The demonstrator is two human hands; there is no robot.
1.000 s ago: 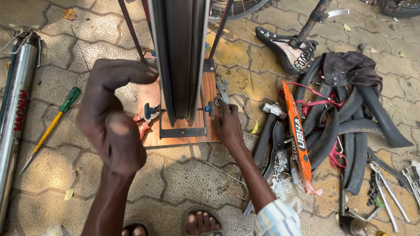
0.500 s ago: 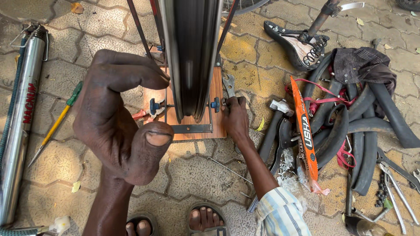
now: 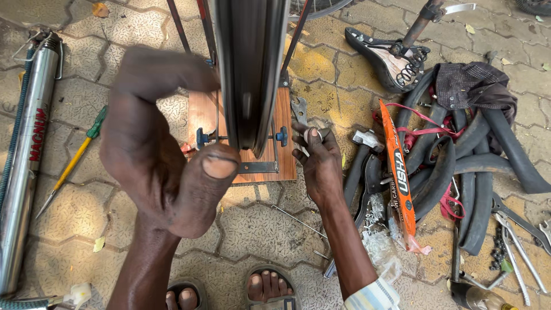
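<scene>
hands 2 (image 3: 166, 172) | wheel 1 (image 3: 249, 69) | saddle 1 (image 3: 384, 57) | screwdriver 1 (image 3: 72, 161)

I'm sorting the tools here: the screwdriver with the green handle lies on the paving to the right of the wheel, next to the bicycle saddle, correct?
Not quite. The head view shows the screwdriver on the paving to the left of the wheel, beside the silver pump. The bicycle saddle lies on the right.

Ground: interlocking grey paving blocks (image 3: 74, 212), several patches stained yellow toward 12 o'clock (image 3: 321, 60). Daylight is uneven, with bright dappled spots at 8 o'clock and softer shade toward 3 o'clock. Dry leaves (image 3: 99, 244) and small litter lie scattered on the pavers; no walls or furniture in view.
</scene>
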